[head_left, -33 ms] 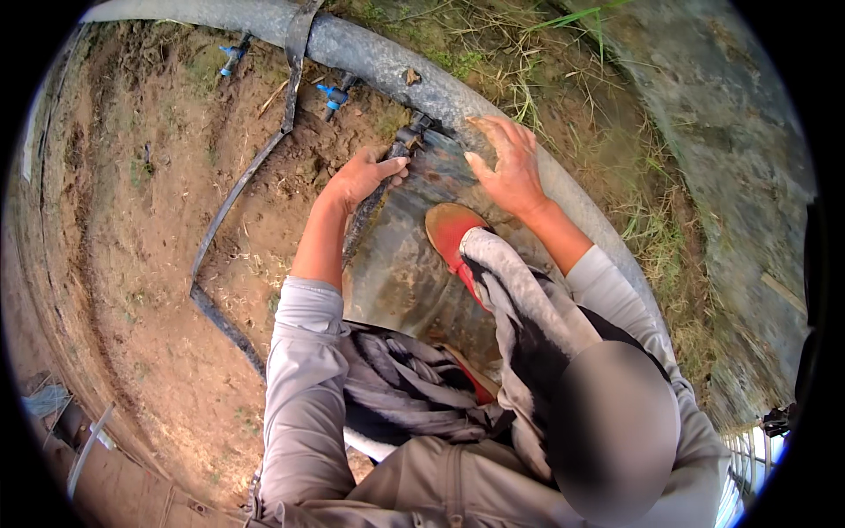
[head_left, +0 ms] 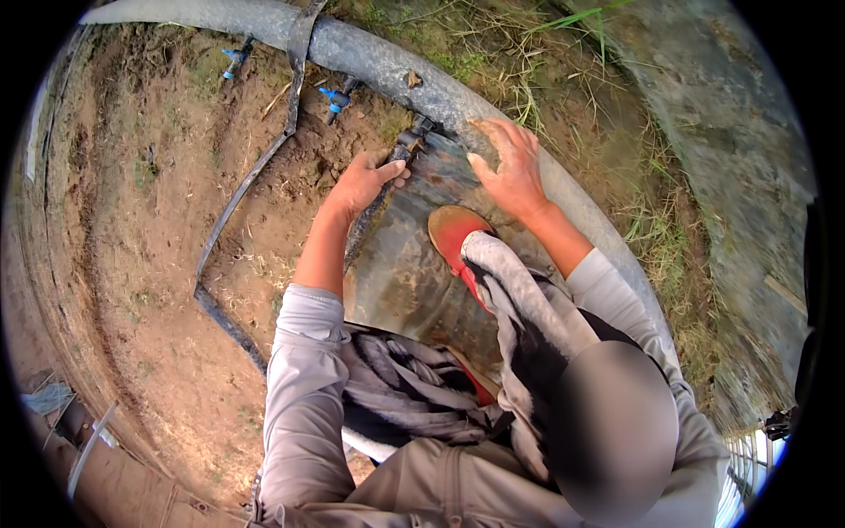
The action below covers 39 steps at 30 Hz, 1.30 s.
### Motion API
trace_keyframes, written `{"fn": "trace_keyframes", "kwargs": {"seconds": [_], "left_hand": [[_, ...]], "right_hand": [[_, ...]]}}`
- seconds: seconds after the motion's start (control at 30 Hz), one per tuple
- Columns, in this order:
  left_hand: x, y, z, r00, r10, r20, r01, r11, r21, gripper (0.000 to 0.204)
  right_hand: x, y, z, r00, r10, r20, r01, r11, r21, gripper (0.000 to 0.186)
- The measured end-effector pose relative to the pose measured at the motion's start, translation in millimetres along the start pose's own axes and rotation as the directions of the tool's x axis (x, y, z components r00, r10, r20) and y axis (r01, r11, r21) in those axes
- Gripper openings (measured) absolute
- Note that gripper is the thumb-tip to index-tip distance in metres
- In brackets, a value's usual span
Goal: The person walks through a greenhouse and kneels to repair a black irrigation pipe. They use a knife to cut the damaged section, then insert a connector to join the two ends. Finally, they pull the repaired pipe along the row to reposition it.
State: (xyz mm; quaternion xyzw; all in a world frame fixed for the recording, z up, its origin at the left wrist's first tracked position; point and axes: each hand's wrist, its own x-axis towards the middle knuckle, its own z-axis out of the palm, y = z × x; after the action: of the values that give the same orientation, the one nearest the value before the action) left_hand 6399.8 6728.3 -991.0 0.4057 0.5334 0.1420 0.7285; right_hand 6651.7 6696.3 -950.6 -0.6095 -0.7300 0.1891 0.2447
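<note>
Your left hand [head_left: 361, 185] curls around the long, dusty black hose [head_left: 367, 220], just below the black plastic connector [head_left: 411, 138] beside the thick, curved grey pipe [head_left: 370, 53]. Your right hand [head_left: 512, 172], fingers spread and visibly empty, is by the pipe, contact unclear. Both poses barely differ from the earlier frame.

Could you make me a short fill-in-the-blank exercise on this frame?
1. The hand gripping the narrow black hose is the person's ____ one.
2. The right hand is at the thick, round, ____ pipe.
3. Above-left of the hands are ____ small blue-handled valves.

Missing words: left; grey; two.
</note>
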Motion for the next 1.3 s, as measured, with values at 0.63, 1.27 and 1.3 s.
{"fn": "trace_keyframes", "kwargs": {"seconds": [0.63, 1.27, 1.3], "left_hand": [[-33.2, 11.0, -29.5, 0.944, -0.035, -0.328, -0.024, 0.985, -0.174, 0.037], [-98.9, -21.5, 57.1, 0.588, 0.352, -0.729, 0.229, 0.791, 0.567, 0.033], [-104.6, -17.2, 68.4, 0.582, 0.286, -0.761, 0.182, 0.867, 0.464, 0.027]], "right_hand": [[-6.0, -23.4, 4.1, 0.998, -0.054, 0.023, 0.050, 0.987, 0.153, 0.030], [11.3, -65.6, 61.7, 0.506, 0.280, 0.816, -0.750, 0.609, 0.257, 0.039], [10.6, -67.8, 63.9, 0.445, 0.294, 0.846, -0.792, 0.570, 0.219, 0.041]]}}
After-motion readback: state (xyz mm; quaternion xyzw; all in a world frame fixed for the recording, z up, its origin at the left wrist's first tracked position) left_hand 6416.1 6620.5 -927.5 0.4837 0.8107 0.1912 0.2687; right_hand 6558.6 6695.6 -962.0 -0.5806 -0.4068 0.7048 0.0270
